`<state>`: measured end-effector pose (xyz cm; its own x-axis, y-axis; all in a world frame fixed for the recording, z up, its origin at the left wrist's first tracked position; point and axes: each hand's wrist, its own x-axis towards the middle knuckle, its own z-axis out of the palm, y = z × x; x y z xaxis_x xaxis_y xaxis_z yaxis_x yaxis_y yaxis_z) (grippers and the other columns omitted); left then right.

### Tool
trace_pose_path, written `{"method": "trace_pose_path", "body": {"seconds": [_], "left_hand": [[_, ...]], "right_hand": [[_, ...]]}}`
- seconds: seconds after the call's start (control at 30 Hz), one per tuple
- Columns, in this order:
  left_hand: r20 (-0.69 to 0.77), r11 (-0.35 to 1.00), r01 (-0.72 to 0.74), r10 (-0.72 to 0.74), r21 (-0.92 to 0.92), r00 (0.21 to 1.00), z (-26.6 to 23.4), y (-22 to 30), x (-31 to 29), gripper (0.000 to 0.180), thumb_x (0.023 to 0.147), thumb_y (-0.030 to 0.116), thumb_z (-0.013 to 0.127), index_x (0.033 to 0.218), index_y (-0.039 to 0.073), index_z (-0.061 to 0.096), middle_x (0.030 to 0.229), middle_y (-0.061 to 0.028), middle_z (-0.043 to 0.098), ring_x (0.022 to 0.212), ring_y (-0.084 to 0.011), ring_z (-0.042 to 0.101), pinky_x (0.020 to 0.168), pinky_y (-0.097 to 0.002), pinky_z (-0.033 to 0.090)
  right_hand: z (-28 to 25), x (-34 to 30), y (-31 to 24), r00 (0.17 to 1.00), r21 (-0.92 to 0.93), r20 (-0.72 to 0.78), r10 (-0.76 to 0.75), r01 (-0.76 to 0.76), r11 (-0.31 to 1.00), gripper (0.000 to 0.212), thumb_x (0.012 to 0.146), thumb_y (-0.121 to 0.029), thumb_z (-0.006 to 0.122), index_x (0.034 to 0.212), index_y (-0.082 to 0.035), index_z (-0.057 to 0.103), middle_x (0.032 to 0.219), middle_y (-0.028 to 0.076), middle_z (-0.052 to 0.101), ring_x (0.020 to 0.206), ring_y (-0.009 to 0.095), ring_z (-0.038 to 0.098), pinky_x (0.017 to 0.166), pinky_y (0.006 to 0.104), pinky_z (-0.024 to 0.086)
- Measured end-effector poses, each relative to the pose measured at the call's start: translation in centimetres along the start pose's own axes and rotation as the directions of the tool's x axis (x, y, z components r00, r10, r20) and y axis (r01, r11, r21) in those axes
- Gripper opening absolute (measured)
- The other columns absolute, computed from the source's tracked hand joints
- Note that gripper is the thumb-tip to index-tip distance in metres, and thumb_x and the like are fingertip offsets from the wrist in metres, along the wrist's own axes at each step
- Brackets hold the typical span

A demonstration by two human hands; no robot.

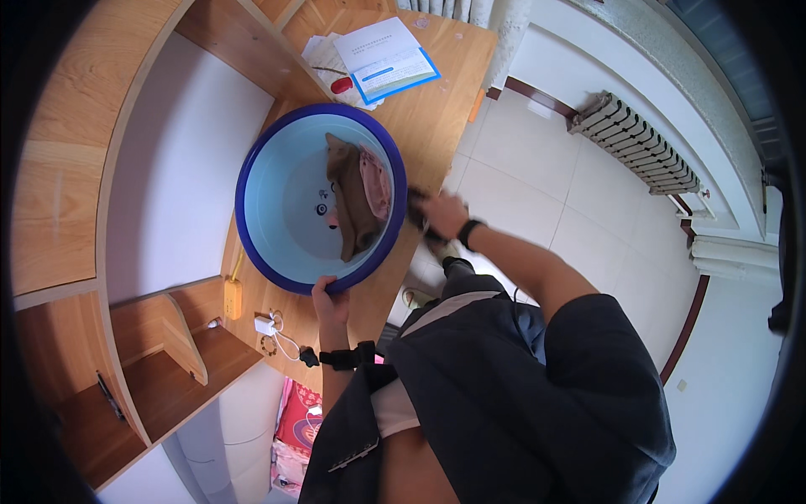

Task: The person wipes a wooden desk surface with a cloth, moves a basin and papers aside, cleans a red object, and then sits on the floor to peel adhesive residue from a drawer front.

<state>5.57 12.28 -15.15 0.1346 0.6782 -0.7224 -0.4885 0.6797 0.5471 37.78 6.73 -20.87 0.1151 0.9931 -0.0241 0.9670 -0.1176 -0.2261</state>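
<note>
A round plastic basin (252, 244), light blue inside with a dark blue rim, stands tilted on the wooden desk. My left hand (331, 304) grips its near rim, fingers over the edge. Inside lie a brown garment (353, 197) and a folded pink cloth (375, 182), both toward the right wall. Just outside the basin's right side, my right hand (446, 213) is closed on a dark, soft-looking item (416, 208); motion blur hides its exact kind.
Papers and a blue-edged booklet (395, 71) lie on the desk (457, 76) behind the basin. A yellow power strip (233, 298) and a white charger (264, 324) with its cable are at the near left. Wooden shelves (151, 361) stand left; a radiator (638, 143) is at far right.
</note>
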Motion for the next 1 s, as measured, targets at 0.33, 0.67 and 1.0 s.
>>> {"method": "trace_pose_path", "body": {"seconds": [0.33,0.67,1.0], "left_hand": [[0.005,1.000,0.018,-0.018,-0.013,1.000,-0.1,-0.2,0.1,0.013,0.076,0.001,0.059,0.087,0.007,0.057,0.086,-0.0038,0.061,0.081,-0.0196,0.061,0.074,-0.0320,0.052],[0.009,1.000,0.011,-0.012,0.009,1.000,0.1,-0.1,-0.1,0.011,0.076,0.002,0.059,0.085,0.007,0.057,0.086,-0.0036,0.060,0.084,-0.0189,0.060,0.075,-0.0321,0.049],[-0.064,1.000,0.020,-0.021,-0.008,0.998,0.2,-0.2,0.0,0.012,0.075,0.002,0.059,0.085,0.008,0.056,0.087,-0.0037,0.059,0.084,-0.0203,0.059,0.076,-0.0344,0.048]], "right_hand": [[2.0,-0.6,-2.8,0.941,0.275,0.194,0.278,-0.324,0.905,0.032,0.086,-0.031,0.063,0.114,-0.017,0.066,0.112,0.016,0.063,0.107,0.036,0.061,0.076,0.0508,0.054],[-0.6,3.4,0.1,0.859,0.299,0.225,0.460,-0.510,0.806,0.028,0.087,-0.007,0.052,0.108,-0.018,0.067,0.110,0.013,0.066,0.108,0.031,0.062,0.079,0.0470,0.054],[-0.8,5.4,1.0,0.780,0.340,0.148,0.608,-0.618,0.709,0.025,0.083,-0.013,0.059,0.108,-0.015,0.064,0.109,0.016,0.068,0.104,0.033,0.065,0.086,0.0474,0.052]]}}
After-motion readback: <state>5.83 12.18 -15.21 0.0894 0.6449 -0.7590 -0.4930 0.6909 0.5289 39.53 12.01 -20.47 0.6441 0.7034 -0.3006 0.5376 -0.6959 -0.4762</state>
